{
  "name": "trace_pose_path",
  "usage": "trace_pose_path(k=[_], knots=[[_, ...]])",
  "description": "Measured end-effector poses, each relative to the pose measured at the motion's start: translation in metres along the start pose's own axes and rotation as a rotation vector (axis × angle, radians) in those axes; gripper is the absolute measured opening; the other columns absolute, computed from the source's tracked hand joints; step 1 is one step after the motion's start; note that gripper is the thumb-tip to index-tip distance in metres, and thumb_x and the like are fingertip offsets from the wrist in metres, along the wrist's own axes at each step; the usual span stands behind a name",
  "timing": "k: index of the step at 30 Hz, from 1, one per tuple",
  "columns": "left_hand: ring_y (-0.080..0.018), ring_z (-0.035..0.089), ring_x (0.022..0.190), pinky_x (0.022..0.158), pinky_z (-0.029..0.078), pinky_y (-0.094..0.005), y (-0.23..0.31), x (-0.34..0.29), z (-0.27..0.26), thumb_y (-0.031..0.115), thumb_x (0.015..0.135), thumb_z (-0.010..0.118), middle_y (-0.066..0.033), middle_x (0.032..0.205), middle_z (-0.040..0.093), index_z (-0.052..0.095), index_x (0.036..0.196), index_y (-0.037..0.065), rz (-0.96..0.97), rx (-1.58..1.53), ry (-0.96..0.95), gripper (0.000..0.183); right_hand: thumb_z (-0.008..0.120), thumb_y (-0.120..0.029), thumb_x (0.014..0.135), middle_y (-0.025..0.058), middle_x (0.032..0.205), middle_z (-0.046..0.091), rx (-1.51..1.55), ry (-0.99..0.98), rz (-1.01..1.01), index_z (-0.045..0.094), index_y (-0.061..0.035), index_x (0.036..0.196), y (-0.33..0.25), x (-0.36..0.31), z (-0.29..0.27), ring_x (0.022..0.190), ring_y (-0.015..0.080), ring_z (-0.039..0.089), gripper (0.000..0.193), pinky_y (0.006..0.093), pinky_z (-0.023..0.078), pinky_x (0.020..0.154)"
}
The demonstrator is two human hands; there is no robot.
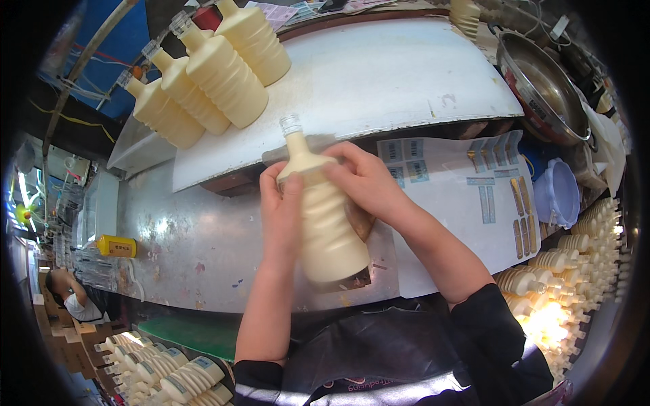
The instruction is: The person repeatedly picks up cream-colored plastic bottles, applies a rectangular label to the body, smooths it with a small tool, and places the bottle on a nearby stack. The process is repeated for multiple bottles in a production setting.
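Observation:
A cream plastic bottle [326,227] with a clear threaded neck and wavy ribbed sides is tilted in front of me, neck pointing away. My left hand [280,196] grips its left shoulder, thumb lying on the front. On the opposite shoulder, my right hand [363,178] presses with its thumb while the fingers curl behind. The bottle looks slightly blurred. Whether a label is under my thumbs cannot be made out. Beneath the bottle, a brown block or stand [360,223] shows in part on the metal table.
Several cream bottles [227,80] stand on the raised white shelf [379,74]. A sheet of labels [447,203] lies on the right, near a lavender bucket [556,194] and a large metal pan [545,84]. Bottles pile up at lower right [542,284] and lower left. A yellow container [116,246] and a seated person [76,298] are leftward.

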State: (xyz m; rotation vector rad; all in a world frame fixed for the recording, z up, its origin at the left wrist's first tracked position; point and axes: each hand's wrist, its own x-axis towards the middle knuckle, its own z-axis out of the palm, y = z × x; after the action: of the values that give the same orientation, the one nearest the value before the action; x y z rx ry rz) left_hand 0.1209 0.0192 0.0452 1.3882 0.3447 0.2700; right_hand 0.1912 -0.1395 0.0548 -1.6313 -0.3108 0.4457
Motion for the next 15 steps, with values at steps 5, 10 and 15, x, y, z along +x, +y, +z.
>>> trace_pose_path(k=[5,10,15], knots=[[-0.0116,0.059,0.099,0.086,0.052,-0.0276,-0.0015,0.0001,-0.0002,0.025,0.106,0.059,-0.0091,0.115,0.061,0.046,0.132,0.003,0.016,0.003,-0.009,0.037,0.065,-0.025,0.100,0.0042,0.089,0.071,-0.019,-0.004,0.009,0.064,-0.0029,0.122,0.0008,0.0003,-0.0010,0.083,0.0071,0.063,0.031,0.0254,0.051,0.075],[-0.0144,0.061,0.104,0.089,0.055,-0.0306,-0.0058,0.0024,-0.0043,0.024,0.109,0.054,-0.0090,0.120,0.060,0.047,0.133,0.006,0.013,0.018,-0.025,0.031,0.064,-0.025,0.100,0.0070,0.095,0.073,0.016,-0.011,-0.012,0.064,-0.0023,0.122,0.0049,0.0015,-0.0006,0.089,0.0094,0.066,0.031,0.0267,0.053,0.080],[-0.0120,0.059,0.100,0.087,0.052,-0.0278,-0.0007,0.0001,0.0008,0.026,0.105,0.059,-0.0100,0.117,0.061,0.046,0.132,0.002,0.014,-0.002,-0.013,0.038,0.063,-0.025,0.101,0.0071,0.096,0.073,0.021,-0.003,-0.027,0.064,-0.0019,0.122,0.0058,0.0015,-0.0009,0.089,0.0102,0.066,0.031,0.0273,0.053,0.081]])
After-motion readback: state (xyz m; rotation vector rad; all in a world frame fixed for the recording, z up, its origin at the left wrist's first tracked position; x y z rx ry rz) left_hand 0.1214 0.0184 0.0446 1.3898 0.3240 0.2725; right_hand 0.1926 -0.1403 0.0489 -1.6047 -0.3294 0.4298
